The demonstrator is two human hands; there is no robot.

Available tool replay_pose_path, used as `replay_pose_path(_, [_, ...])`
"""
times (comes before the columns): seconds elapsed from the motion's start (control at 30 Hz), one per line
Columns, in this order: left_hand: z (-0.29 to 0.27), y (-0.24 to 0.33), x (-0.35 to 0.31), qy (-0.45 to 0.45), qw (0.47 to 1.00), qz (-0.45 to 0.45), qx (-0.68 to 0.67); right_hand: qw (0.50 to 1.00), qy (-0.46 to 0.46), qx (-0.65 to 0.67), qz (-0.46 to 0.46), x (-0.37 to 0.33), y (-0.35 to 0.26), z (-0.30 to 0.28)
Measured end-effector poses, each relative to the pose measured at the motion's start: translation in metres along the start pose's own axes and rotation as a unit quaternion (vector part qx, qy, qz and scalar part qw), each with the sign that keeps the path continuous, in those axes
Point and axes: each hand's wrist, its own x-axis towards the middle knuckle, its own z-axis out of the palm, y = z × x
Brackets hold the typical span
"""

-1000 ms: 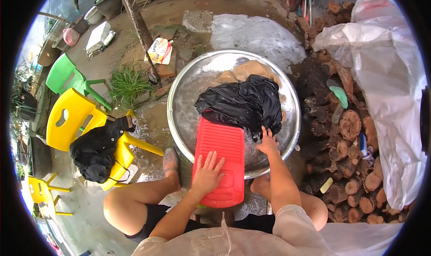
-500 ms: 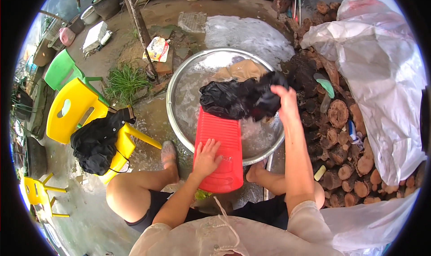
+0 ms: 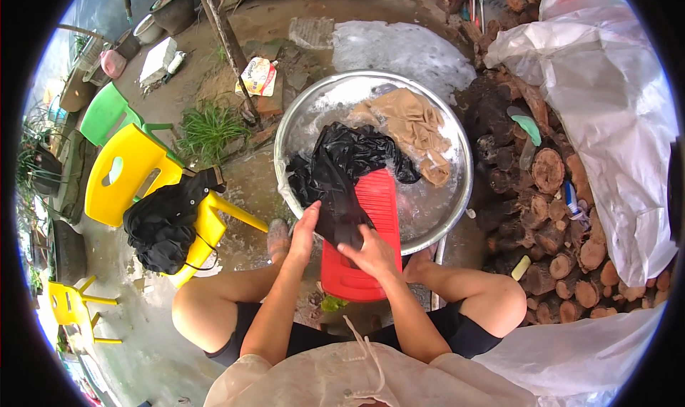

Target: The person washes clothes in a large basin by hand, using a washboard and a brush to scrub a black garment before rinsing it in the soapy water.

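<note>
A wet black garment [image 3: 346,164] lies across the red washboard [image 3: 376,211], its far part bunched and its near end spread flatter. The washboard leans in a round metal basin [image 3: 465,171] of sudsy water. My left hand [image 3: 305,232] is at the garment's near left edge, fingers close together, pinching the cloth. My right hand [image 3: 372,253] grips the near end above the board's lower part, thumb towards the left. Beside the black cloth, a wet tan garment [image 3: 410,118] lies in the basin's far right.
On the left, a yellow chair [image 3: 128,175] carries more black clothing [image 3: 160,225], with a green chair [image 3: 110,114] behind it. Stacked logs [image 3: 549,171] and a plastic sheet [image 3: 592,107] stand close on the right. Foam [image 3: 399,50] covers ground beyond the basin.
My right hand has come back from the basin's far right to the washboard. The black garment has shifted left and nearer, uncovering the tan one. My left hand has left the board for the cloth.
</note>
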Motion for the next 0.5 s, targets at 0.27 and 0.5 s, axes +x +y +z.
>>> replay_pose_path(0.27, [0.018,-0.009,0.066,0.160,0.947,0.058,0.271,0.885,-0.004,0.465,-0.024,0.042,0.044,-0.012])
replay_pose_path(0.5, [0.083,-0.018,0.079,0.120,0.863,-0.044,0.489,0.885,0.206,0.336,0.246,0.176,0.222,-0.021])
